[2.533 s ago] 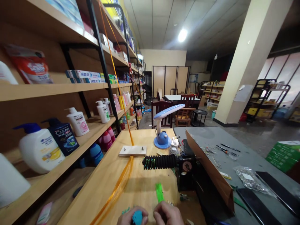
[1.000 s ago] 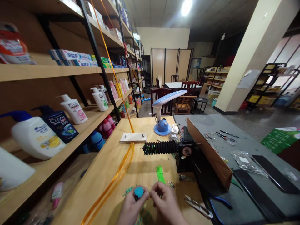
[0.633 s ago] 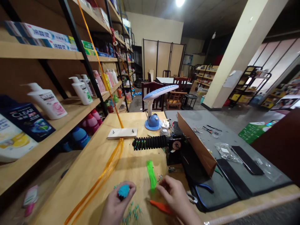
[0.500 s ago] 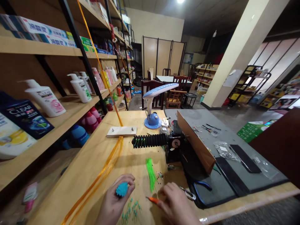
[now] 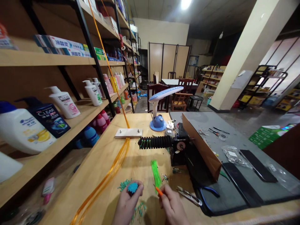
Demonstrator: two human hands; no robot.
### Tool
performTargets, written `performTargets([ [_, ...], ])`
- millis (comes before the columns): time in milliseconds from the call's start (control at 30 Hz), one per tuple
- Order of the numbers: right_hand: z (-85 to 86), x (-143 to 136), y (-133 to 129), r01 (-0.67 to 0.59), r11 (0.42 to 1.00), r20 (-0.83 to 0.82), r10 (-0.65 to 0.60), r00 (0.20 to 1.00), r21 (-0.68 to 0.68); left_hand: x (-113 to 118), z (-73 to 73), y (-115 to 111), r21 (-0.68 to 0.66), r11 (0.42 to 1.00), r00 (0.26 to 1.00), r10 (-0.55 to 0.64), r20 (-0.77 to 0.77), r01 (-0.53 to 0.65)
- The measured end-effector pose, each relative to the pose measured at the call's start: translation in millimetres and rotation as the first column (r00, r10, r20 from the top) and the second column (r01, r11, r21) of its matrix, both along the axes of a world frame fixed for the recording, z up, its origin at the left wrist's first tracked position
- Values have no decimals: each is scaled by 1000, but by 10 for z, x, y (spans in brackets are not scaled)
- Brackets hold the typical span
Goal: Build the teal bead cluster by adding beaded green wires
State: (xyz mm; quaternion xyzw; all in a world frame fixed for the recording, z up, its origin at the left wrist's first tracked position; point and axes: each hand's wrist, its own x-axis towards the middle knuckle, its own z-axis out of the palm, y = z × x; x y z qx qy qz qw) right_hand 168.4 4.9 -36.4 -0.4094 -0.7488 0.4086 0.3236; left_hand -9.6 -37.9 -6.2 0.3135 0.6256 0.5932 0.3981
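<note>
My left hand (image 5: 128, 200) is closed round a bright blue, bumpy-ended piece (image 5: 132, 187) above the wooden table. My right hand (image 5: 170, 201) grips a thin orange tool (image 5: 159, 191), its dark tip pointing up and left near the lower end of a bundle of green strands (image 5: 155, 173). Small teal pieces (image 5: 124, 184) lie just behind my left hand. More teal pieces with green loops (image 5: 140, 211) lie between my hands. Farther back, a ribbed black roller (image 5: 156, 142) has green ties at its left end.
Snips (image 5: 189, 196) and blue-handled pliers (image 5: 209, 190) lie right of my right hand. Orange cords (image 5: 112, 168) run from a pale clamp board (image 5: 128, 133) on the left. A blue lamp (image 5: 158, 122) and a brown upright panel (image 5: 201, 147) stand behind. Shelves (image 5: 70, 61) line the left.
The view has shifted left, bringing the small teal pieces behind my left hand into sight. My right hand has raised the orange tool's tip toward the green strands. Both hands keep their holds.
</note>
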Motion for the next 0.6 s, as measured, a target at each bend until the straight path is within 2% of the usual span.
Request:
performTargets([
  [133, 115, -206, -61, -74, 973, -140, 44, 989, -219, 21, 22, -17, 37, 999, 1000, -9, 9, 8],
  [267, 117, -308, -86, -114, 955, -177, 66, 982, -272, 23, 31, -21, 41, 999, 999, 1, 35, -3],
  [400, 79, -359, -81, -147, 918, -298, 33, 954, -367, 22, -40, -17, 23, 999, 994, -51, 92, 49],
  [500, 75, -352, -65, -135, 921, -345, 1, 938, -365, 18, -104, -14, 6, 997, 984, -80, 157, 81],
  [600, 125, -281, -46, -166, 953, -241, 104, 965, -254, 2, -113, -16, -17, 993, 973, -107, 202, 113],
])
